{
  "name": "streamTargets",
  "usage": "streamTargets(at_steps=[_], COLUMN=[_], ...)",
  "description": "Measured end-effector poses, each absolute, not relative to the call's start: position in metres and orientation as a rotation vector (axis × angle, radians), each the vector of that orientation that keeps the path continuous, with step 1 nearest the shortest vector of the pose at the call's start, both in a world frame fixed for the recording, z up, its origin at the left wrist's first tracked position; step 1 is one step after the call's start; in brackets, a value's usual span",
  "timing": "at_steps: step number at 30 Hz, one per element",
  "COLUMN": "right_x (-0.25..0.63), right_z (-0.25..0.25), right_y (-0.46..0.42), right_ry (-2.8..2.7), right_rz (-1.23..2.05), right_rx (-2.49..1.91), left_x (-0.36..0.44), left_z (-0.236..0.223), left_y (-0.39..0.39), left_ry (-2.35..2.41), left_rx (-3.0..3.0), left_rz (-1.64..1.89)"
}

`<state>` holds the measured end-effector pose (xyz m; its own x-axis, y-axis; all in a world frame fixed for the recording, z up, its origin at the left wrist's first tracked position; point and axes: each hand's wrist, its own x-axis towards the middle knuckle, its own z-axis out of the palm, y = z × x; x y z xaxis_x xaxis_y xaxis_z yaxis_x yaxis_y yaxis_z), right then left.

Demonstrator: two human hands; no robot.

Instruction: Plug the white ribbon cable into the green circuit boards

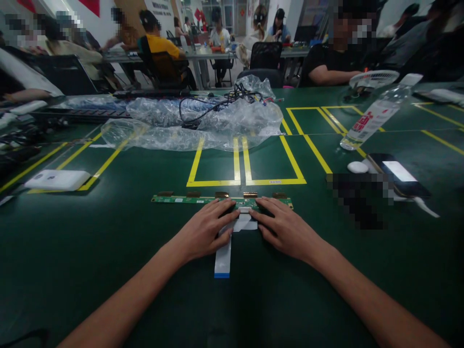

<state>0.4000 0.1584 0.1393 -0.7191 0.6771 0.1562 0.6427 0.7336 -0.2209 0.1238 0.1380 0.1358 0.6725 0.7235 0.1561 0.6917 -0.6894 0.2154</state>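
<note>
A long, narrow green circuit board [170, 199] lies crosswise on the dark green table, with several brownish tabs along its far edge. My left hand [205, 227] rests on its middle, fingers stretched toward the white connector [245, 210]. From the right, my right hand [282, 224] reaches to the same connector with its fingers extended over the board. A white flat ribbon cable [223, 258] with a blue end runs from the connector toward me, bent sideways near the board. Part of the cable is under my left hand's fingers.
Beyond the board are yellow tape outlines [213, 183] and crumpled clear plastic wrap [246, 123] with black cables [195, 108]. A water bottle [377, 116] and a phone [402, 176] stand at right; a white device [58, 180] lies left. Several people sit at tables behind.
</note>
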Motion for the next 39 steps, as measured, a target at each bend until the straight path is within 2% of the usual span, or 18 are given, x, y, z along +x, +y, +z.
streamTargets(at_steps=[39], right_x=[0.3962], right_z=[0.1369], right_y=[0.1581], right_ry=[-2.646], right_rz=[0.281], right_rx=[-1.039], left_x=[0.1208], left_z=[0.1348], left_y=[0.1354], left_ry=[1.169], left_rx=[2.829], left_rz=[0.429])
